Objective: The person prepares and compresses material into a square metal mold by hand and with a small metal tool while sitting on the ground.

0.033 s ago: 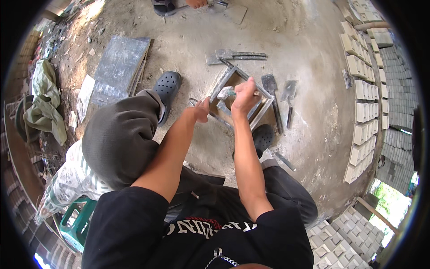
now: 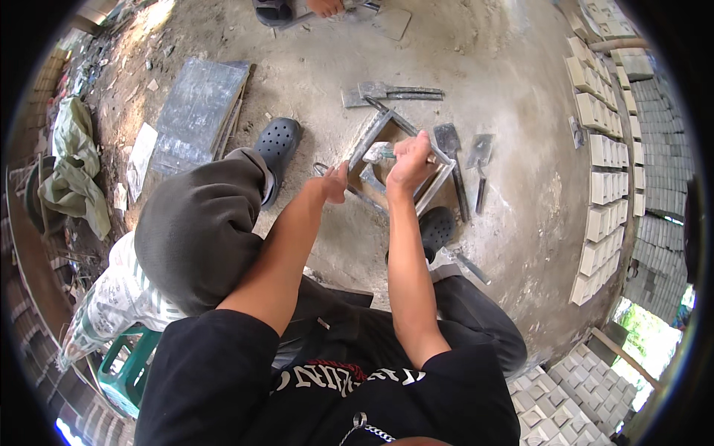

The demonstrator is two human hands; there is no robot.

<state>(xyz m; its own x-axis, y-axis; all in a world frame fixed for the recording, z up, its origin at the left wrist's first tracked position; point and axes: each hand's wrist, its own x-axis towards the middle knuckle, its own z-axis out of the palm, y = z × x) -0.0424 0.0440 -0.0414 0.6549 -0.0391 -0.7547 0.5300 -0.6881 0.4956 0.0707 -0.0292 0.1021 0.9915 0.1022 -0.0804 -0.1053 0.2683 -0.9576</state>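
A square metal mould (image 2: 370,134) with loop handles at its corners lies on the grey floor in front of me. My left hand (image 2: 332,184) grips its left corner beside a loop handle, fingers on the rim and thumb apart. Over the mould's upper right side, my right hand (image 2: 410,162) is closed around the handle of a brush (image 2: 381,152). The brush's whitish head points left, inside the frame. A smaller angular shape (image 2: 372,178) shows within the mould, partly hidden by my right hand and wrist.
Right of the mould lie a flat-bladed tool (image 2: 448,137) and a trowel (image 2: 481,152); more trowels (image 2: 375,91) lie beyond it. Dark boards (image 2: 197,111) are stacked at left. Rows of pale blocks (image 2: 599,111) line the right. Another person's hand (image 2: 325,7) shows at the far edge.
My right hand has shifted slightly right and toward me with the brush, showing more of its head. My left hand stays on the mould's corner.
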